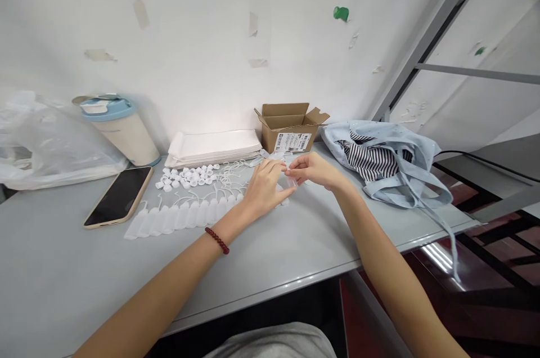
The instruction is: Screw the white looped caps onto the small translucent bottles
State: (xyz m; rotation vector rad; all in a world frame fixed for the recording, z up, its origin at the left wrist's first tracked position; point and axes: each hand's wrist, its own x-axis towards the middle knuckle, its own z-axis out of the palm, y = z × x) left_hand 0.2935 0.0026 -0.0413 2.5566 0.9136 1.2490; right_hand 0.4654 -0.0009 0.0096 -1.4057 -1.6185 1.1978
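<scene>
My left hand (265, 184), with a dark red bead bracelet at its wrist, and my right hand (314, 169) meet above the table in front of the cardboard box. Between them is a small translucent plastic piece (290, 180), mostly covered by my fingers. My right hand is closed, pinching it at the fingertips. The left fingers curl over its near side, thumb stretched out below. Left of my hands lies a row of translucent white pouch-like pieces (181, 217), with thin curved white stems. Behind them are loose white curved stems (230, 175) and a heap of small white caps (189, 177).
A stack of white envelopes or sheets (215, 144) and an open cardboard box (291, 138) stand against the wall. Leftward are a phone (120, 197), a tumbler (126, 130) and a plastic bag (54, 144). A light blue cloth bag (405, 150) lies right, its strap over the edge.
</scene>
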